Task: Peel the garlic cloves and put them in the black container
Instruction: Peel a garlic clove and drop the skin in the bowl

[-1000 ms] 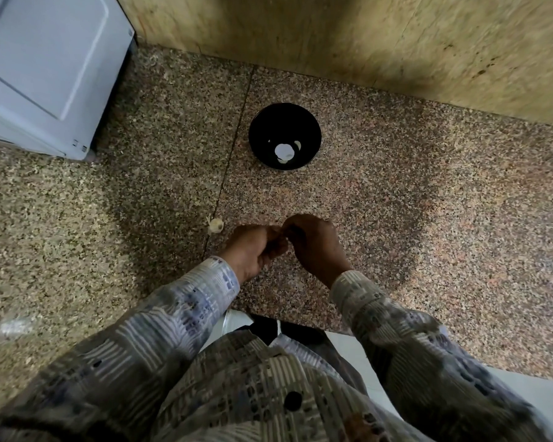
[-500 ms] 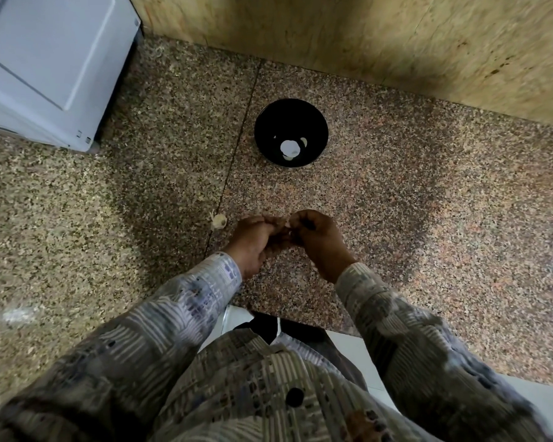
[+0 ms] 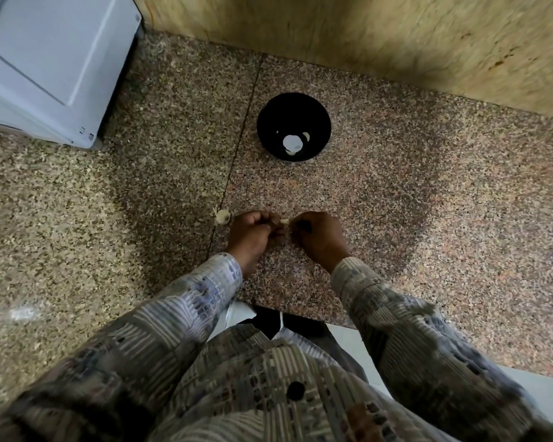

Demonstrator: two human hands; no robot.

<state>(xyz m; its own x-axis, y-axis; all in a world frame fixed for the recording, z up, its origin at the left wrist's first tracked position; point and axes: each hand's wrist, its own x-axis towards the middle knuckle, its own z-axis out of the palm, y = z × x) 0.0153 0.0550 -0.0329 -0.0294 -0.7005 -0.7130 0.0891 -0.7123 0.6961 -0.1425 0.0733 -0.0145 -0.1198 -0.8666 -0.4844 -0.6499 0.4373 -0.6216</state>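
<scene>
Standing at a speckled stone counter (image 3: 412, 224), a person leans over it with both arms forward, in patterned sleeves (image 3: 380, 301). The left hand (image 3: 253, 236) and the right hand (image 3: 321, 239) are very near each other just above the counter, and both have the fingers curled. Between them shows a small pale garlic clove (image 3: 284, 221). Each hand pinches it from its own side with the fingertips. How much skin is on the clove I cannot tell, because it is too small.

The black container (image 3: 268, 122) stands on the counter farther from the person, well apart from the hands and near the beige wall (image 3: 396, 33). It is round and open on top, and some pale peeled cloves (image 3: 292, 143) lie in its bottom.

Just beside the left hand, on its outer side, one more pale piece of garlic (image 3: 222, 215) lies on the counter. It is next to the dark seam (image 3: 237, 148) between two slabs of stone. At the far left corner a white appliance (image 3: 45, 59) stands on the counter against the wall.
</scene>
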